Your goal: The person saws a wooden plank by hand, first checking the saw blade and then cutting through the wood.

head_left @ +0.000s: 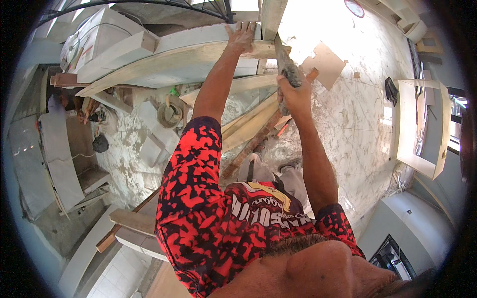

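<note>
My left hand [241, 38] lies with its fingers spread across the end of a long wooden plank [194, 54] and the pale board [203, 35] behind it, pressing from above. Closed around a dusty grey hand tool [288, 63], my right hand [296, 98] is just right of the plank's end. The tool is long and flat, seen almost edge-on, with a wooden-coloured end sticking out by my fingers; its exact kind is not clear. Its far part reaches up to the plank's end, next to an upright timber [273, 20]. Whether it touches the wood I cannot tell.
Loose planks [251, 121] lean below the work. A bucket [169, 115] stands on the dusty floor at left, near another person's hand [88, 108]. Cardboard [324, 64] lies at right, before a cream box frame [422, 129]. Timber pieces [131, 222] jut out at lower left.
</note>
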A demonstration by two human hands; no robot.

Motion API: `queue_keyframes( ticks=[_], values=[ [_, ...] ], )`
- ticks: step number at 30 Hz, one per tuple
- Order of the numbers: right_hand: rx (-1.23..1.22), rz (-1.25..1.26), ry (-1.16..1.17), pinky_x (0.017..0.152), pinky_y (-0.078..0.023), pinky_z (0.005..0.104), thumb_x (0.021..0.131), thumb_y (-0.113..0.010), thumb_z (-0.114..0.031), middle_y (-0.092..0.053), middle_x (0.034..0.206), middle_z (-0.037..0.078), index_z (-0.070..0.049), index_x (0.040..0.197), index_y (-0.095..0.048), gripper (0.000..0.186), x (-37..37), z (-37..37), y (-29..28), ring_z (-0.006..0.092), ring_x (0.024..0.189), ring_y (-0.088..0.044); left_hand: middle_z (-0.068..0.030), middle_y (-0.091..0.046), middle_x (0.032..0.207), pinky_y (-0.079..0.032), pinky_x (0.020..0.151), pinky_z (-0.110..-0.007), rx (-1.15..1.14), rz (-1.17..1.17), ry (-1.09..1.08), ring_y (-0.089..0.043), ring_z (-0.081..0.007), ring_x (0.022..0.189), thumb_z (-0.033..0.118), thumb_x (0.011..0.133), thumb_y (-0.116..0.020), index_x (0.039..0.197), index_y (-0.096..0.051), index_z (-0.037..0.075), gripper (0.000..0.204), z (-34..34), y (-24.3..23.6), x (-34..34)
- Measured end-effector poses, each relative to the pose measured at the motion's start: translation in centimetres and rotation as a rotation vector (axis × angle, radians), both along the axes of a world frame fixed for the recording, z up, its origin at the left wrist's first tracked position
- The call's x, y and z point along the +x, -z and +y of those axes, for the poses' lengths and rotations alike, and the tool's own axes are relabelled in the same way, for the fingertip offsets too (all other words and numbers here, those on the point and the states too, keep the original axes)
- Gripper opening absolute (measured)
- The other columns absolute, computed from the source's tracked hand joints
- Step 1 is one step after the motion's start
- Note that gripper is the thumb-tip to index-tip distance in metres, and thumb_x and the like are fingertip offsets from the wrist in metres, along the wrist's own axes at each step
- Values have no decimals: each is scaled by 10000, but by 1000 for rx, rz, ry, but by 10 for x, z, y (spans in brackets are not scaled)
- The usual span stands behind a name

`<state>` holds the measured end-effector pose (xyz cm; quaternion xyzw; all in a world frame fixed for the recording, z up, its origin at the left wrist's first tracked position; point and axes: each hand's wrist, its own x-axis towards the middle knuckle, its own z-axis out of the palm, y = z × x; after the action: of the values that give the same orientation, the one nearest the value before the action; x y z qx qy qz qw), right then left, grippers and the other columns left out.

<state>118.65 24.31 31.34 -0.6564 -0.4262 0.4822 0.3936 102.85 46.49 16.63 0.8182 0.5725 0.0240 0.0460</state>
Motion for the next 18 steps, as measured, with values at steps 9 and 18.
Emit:
queue_keyframes(
  ticks=[9, 18],
  values=[
    [328, -184, -62, 796, -482, 394, 837, -650, -194, -639, 1008, 188, 41, 1328, -454, 579, -6, -71, 6, 282, 893, -624, -50, -299, 1509, -171, 1038, -753, -38, 35, -29, -239, -295, 1420, 283, 582, -857, 1486, -240, 199, 1098, -8, -3, -13],
    [222, -139, -59, 673, -473, 228, 858, -635, -135, -612, 925, 57, 21, 1298, -504, 485, -13, -97, -8, 84, 733, -570, -55, -332, 1472, -199, 1021, -754, -4, 53, -22, -286, -310, 1395, 288, 600, -840, 1476, -255, 201, 1057, -8, 7, -14]
  ],
)
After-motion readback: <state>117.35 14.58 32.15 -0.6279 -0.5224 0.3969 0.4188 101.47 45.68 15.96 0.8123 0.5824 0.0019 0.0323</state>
